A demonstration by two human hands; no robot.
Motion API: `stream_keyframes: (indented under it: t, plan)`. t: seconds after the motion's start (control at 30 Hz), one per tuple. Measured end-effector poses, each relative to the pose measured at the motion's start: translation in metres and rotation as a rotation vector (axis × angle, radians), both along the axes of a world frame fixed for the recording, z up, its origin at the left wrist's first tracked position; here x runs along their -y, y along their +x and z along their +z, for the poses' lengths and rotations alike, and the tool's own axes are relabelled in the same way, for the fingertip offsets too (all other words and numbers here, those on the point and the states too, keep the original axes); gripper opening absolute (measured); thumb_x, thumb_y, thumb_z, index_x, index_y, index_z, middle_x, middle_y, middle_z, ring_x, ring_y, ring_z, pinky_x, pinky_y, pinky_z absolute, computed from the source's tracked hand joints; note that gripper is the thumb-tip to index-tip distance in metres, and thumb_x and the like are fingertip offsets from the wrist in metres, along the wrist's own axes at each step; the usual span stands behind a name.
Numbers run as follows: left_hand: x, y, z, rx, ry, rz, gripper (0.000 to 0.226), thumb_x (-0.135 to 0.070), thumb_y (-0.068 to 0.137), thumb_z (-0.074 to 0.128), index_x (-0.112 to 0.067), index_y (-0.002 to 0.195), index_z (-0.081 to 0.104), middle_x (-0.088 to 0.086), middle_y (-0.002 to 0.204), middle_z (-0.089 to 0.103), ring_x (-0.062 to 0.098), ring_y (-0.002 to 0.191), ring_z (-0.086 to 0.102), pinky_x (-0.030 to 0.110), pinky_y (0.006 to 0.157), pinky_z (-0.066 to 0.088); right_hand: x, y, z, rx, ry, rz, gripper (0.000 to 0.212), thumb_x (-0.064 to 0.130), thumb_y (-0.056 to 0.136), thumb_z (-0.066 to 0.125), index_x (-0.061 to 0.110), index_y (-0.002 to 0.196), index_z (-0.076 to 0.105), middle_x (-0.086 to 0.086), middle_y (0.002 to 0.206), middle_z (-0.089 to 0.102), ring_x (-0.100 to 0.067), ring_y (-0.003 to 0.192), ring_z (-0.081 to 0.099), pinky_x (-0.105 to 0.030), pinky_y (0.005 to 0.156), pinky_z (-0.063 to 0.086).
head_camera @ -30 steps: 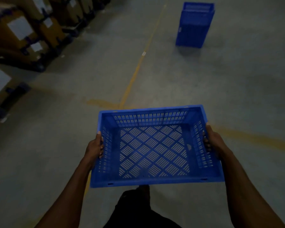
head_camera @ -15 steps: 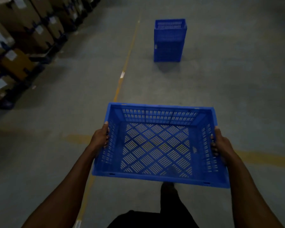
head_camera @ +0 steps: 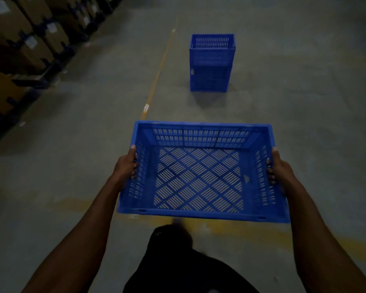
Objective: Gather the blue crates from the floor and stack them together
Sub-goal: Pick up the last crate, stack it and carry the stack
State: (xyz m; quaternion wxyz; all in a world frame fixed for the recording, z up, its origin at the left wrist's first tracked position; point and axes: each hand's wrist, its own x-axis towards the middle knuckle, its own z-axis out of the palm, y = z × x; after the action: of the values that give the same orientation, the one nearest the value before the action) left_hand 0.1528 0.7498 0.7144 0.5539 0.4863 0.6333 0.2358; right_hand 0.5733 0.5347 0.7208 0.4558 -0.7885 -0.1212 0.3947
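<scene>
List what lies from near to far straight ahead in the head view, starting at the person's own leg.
Dark trouser leg → blue crate held between the left hand and right hand → bare concrete floor → stack of blue crates standing on the floor.

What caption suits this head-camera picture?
Both hands carry an empty crate toward the stack.

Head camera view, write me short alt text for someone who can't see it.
A person's left hand and right hand hold an empty blue crate by its side walls, level above a grey concrete floor. Ahead stands a stack of blue crates beside a yellow floor line, with labelled cardboard boxes along the left.
</scene>
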Motion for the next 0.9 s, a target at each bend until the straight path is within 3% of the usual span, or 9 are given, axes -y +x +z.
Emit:
stream_keyframes:
  t: [0.57, 0.9]
  plan:
    - [-0.374, 0.232, 0.008, -0.003, 0.014, -0.096, 0.055, -0.071, 0.092, 0.049, -0.017, 0.083, 0.05, -0.002, 0.058, 0.04, 0.016, 0.045, 0.033, 0.029, 0.048, 0.032, -0.332, 0.209, -0.003, -0.055, 0.03, -0.083, 0.063, 0.079, 0.083, 0.043, 0.016, 0.082, 0.046, 0.001, 0.058, 0.035, -0.015, 0.046, 0.027, -0.028, 0.046, 0.026]
    - [-0.572, 0.398, -0.002, 0.017, 0.057, -0.07, 0.055, -0.071, 0.091, 0.051, -0.017, 0.083, 0.051, -0.002, 0.058, 0.041, 0.017, 0.044, 0.033, 0.029, 0.047, 0.032, -0.53, 0.379, -0.014, -0.107, 0.058, -0.066, 0.057, 0.074, 0.086, 0.046, 0.018, 0.083, 0.047, 0.002, 0.058, 0.037, -0.014, 0.046, 0.027, -0.026, 0.044, 0.027]
